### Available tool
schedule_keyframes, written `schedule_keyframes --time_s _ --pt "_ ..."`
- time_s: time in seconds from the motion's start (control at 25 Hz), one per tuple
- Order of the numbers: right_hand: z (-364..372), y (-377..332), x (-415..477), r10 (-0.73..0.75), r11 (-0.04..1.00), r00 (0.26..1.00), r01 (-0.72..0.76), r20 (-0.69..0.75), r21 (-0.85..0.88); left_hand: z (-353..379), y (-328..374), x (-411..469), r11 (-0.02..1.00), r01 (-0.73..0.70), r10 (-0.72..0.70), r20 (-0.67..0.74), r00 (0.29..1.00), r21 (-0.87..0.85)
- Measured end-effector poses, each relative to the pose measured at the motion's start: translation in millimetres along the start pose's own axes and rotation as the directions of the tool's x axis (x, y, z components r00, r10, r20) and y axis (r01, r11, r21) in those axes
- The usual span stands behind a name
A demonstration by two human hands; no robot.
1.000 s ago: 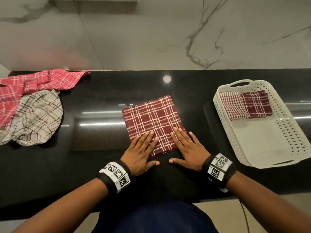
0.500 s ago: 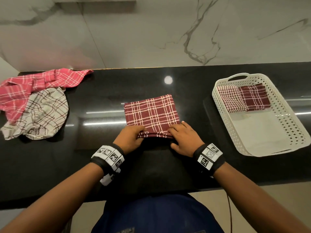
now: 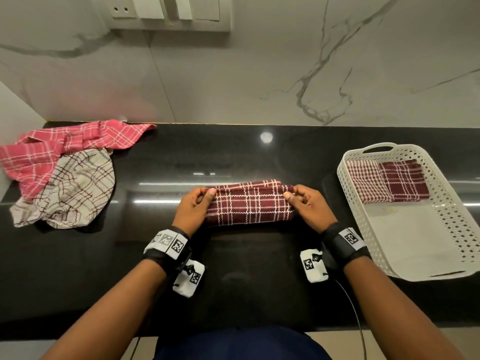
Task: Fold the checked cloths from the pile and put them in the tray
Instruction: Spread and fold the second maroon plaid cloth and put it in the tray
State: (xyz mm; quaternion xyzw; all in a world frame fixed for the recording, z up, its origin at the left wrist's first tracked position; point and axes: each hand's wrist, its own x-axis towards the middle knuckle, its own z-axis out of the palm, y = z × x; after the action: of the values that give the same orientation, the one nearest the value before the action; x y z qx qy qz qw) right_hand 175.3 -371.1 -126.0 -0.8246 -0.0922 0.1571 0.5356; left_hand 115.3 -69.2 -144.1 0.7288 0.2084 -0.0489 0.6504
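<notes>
A maroon checked cloth [image 3: 249, 205] lies folded into a narrow band at the middle of the black counter. My left hand [image 3: 193, 209] pinches its left end and my right hand [image 3: 306, 206] pinches its right end, with the near layer lifted over the far one. The white perforated tray [image 3: 452, 222] stands at the right, holding two folded checked cloths [image 3: 387, 181] side by side at its far end. The pile sits at the far left: a pink checked cloth [image 3: 52, 149] partly under a beige checked cloth [image 3: 75, 188], both crumpled.
A marble wall with a switch plate [image 3: 171, 11] rises behind the black counter [image 3: 233, 268]. The counter's near edge runs just in front of my body. A thin cable [image 3: 355, 315] hangs from my right wrist band.
Both hands went from pressing flat on the square cloth to gripping its near edge and carrying it away from me, halving the cloth into a narrow band. The camera tilted up.
</notes>
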Motion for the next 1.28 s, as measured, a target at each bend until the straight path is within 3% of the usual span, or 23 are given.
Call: schedule_keyframes --time_s 0.12,0.2,0.44,0.68,0.72,0.8,0.88,0.92,0.96,1.0,1.04,1.12,1.2,1.28 --pt "7 9 22 0.063 0.994 0.998 -0.062 0.006 -0.091 12 -6 21 0.938 0.034 0.005 -0.111 0.994 0.346" --pt "9 9 34 0.084 0.968 0.996 -0.084 -0.011 -0.237 14 -9 28 0.887 0.063 0.010 -0.157 0.988 0.457" --pt "14 12 53 0.130 0.950 0.990 -0.142 -0.059 -0.280 12 -8 37 0.809 0.041 0.084 -0.185 0.979 0.586" --pt "18 3 56 0.256 0.884 0.952 -0.301 -0.168 -0.359 16 4 43 0.754 0.164 -0.002 -0.247 0.969 0.636" --pt "18 -1 53 0.241 0.857 0.948 -0.307 -0.207 -0.413 14 7 40 0.716 0.199 -0.012 -0.272 0.962 0.669" --pt "22 -7 42 0.030 0.792 0.967 -0.179 -0.255 -0.584 10 12 29 0.653 0.180 0.105 -0.323 0.941 0.736" --pt "36 -12 33 -0.239 0.738 0.966 0.114 -0.099 -0.665 16 15 15 0.609 -0.103 0.412 -0.203 0.888 0.786" --pt "47 -16 32 -0.279 0.716 0.960 0.235 0.040 -0.657 23 17 10 0.533 -0.287 0.518 -0.039 0.854 0.796" --pt "60 -20 34 -0.242 0.696 0.954 0.298 0.176 -0.654 31 17 8 0.435 -0.430 0.536 0.156 0.829 0.791" --pt "72 -22 37 -0.161 0.665 0.946 0.314 0.281 -0.677 38 15 8 0.348 -0.500 0.466 0.316 0.826 0.793" --pt "80 -22 41 -0.070 0.630 0.935 0.312 0.347 -0.712 42 12 9 0.292 -0.496 0.335 0.398 0.854 0.818" --pt "87 -15 43 0.072 0.560 0.920 0.283 0.386 -0.779 36 -7 12 0.211 -0.405 0.131 0.384 0.914 0.890" --pt "83 0 38 0.130 0.515 0.913 0.272 0.387 -0.813 28 -28 11 0.155 -0.356 0.084 0.347 0.934 0.922" --pt "75 10 32 0.135 0.495 0.915 0.269 0.379 -0.826 27 -39 8 0.178 -0.315 0.078 0.306 0.949 0.932"
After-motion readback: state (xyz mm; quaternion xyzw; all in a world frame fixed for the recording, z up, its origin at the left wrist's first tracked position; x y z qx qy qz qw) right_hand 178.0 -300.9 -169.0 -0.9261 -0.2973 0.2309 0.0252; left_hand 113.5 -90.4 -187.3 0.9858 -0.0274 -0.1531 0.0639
